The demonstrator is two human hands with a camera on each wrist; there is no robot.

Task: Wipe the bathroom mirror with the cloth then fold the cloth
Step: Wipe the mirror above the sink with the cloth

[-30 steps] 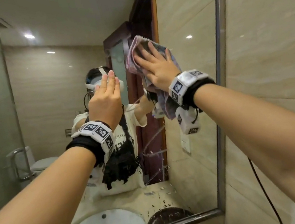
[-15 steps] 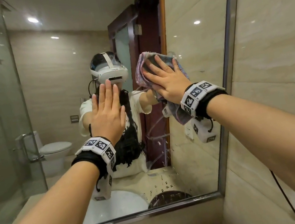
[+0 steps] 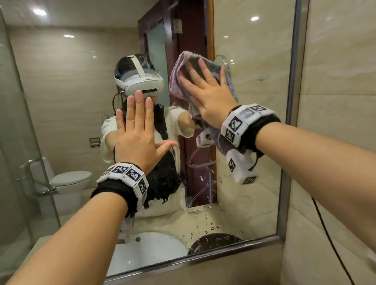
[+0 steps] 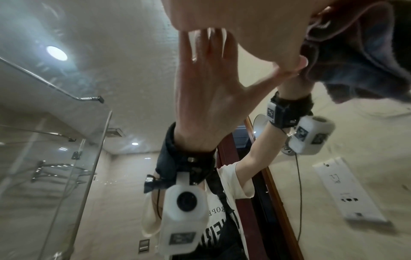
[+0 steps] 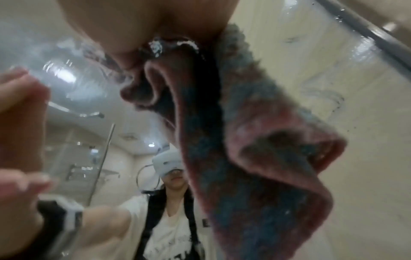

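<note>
A large wall mirror with a metal frame fills the head view. My right hand lies flat with spread fingers on a pink and blue cloth, pressing it against the glass right of centre. The cloth hangs down below the palm in the right wrist view. My left hand is flat on the bare glass to the left of the cloth, fingers straight and together, thumb out. In the left wrist view its reflection shows the open palm, and the cloth is at the upper right.
Wet streaks and drops mark the glass below the cloth. The mirror's metal frame runs down the right side, with a tiled wall beyond. A black cable hangs on that wall. The reflection shows a sink, a toilet and a glass shower screen.
My right hand with the cloth has slid down the glass. The head view has dropped a little, and my left hand has stayed flat on the mirror.
</note>
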